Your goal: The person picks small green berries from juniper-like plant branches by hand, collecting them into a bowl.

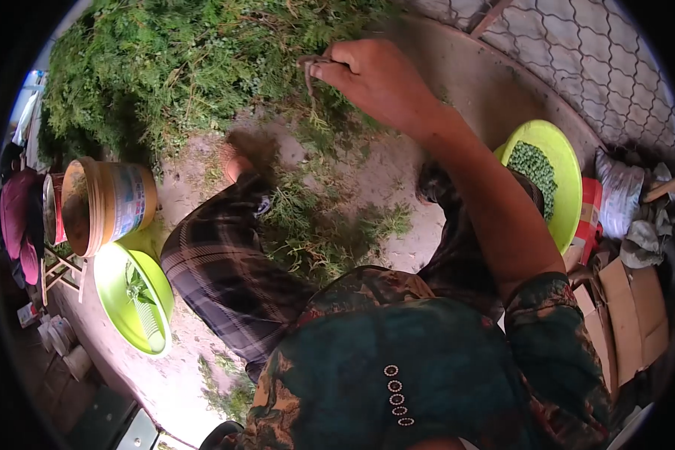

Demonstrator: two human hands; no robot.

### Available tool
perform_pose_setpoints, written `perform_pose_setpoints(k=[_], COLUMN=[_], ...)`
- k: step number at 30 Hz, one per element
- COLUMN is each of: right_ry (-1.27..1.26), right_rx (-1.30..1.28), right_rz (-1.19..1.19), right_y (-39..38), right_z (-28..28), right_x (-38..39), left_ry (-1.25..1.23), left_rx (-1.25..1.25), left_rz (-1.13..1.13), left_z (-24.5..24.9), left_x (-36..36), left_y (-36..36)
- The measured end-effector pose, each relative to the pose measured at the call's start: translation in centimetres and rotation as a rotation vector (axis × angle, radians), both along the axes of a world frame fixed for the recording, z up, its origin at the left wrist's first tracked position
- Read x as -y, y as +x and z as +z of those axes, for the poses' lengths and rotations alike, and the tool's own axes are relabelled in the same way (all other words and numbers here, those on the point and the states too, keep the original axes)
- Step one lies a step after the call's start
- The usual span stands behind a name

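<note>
1. The stem (pixel 308 69) is thin and brownish; it hangs from my fingertips at the near edge of the pile of green plants (pixel 195 67), its lower end down among the greenery.
2. My right hand (pixel 379 79) is stretched out ahead of me, fingers drawn together and pinched on the stem; my left hand is out of sight.
3. The pile of green plants fills the upper left of what I see and lies on the bare ground (pixel 397 180); loose sprigs (pixel 319 225) lie scattered between my knees, nearer to me than the pile.
4. My leg in checked trousers (pixel 217 259) is bent on the left; my foot (pixel 236 161) sits just at the pile's edge.
5. To the right of my arm, close by my other knee, is a green plate (pixel 570 172); shelled peas (pixel 536 169) are heaped in its middle.
6. On the left is a bucket (pixel 112 202) with its open mouth showing; just beside it, nearer to me, is a green bowl (pixel 109 289) with a few bits of greenery in it.
7. Wire mesh (pixel 607 60) runs across the top right; below it, past the green plate, are a crumpled bag (pixel 615 195) and flattened cardboard (pixel 630 315).
</note>
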State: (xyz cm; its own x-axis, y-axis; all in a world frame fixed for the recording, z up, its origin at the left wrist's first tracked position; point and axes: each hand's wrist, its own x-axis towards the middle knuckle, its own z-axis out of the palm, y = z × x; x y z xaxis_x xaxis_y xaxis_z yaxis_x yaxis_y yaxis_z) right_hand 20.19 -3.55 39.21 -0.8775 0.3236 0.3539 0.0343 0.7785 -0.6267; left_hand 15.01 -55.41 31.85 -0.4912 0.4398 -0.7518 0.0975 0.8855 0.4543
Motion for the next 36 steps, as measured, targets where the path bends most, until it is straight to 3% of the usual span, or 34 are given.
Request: perform_pose_setpoints(k=[3,13,15,19,21,23,30,31,32,34,36], right_ry=[0.028,0.08,0.053,0.086,0.037,0.054,-0.074,-0.143,-0.216,-0.269,-0.327], right_rx=[0.131,0.171,0.038,0.019,0.233,0.25,0.075,0.107,0.144,0.133,0.131], right_rz=[-0.048,-0.128,-0.127,-0.125,-0.183,-0.164,-0.178,-0.171,-0.164,-0.151,-0.141], right_y=[0.9,4.1,4.8,5.6,5.4,4.7,2.8,2.7,2.7,3.0,3.3], right_z=[0.9,0.1,-0.3,0.6,1.6,1.7,1.9,2.1,2.3,2.5,2.9], right_x=[-0.2,-1.1,-1.3,-1.7,-1.4,-1.6,-2.0,-2.2,-2.3,-2.4,-2.4], left_ry=[-0.014,-0.066,-0.082,-0.098,-0.093,-0.066,-0.018,-0.22,-0.12,0.402,0.703], left_rx=[-0.001,-0.007,-0.014,-0.044,-0.075,-0.129,-0.401,-0.451,-0.59,-0.667,-0.456], left_rz=[-0.087,-0.365,-0.419,-0.523,-0.569,-0.604,-0.745,-0.2,-0.192,-0.081,-0.024], left_z=[-0.4,-0.5,-0.2,0.6,0.9,0.9,6.6,8.8,11.4,14.8,15.2], left_x=[-0.2,0.0,0.2,-0.3,-1.0,-2.4,-9.4,-13.0,-16.4,-22.6,-27.3], left_y=[-0.6,-3.4,-4.0,-5.1,-5.7,-6.3,-9.9,-11.0,-11.7,-9.5,-6.9])
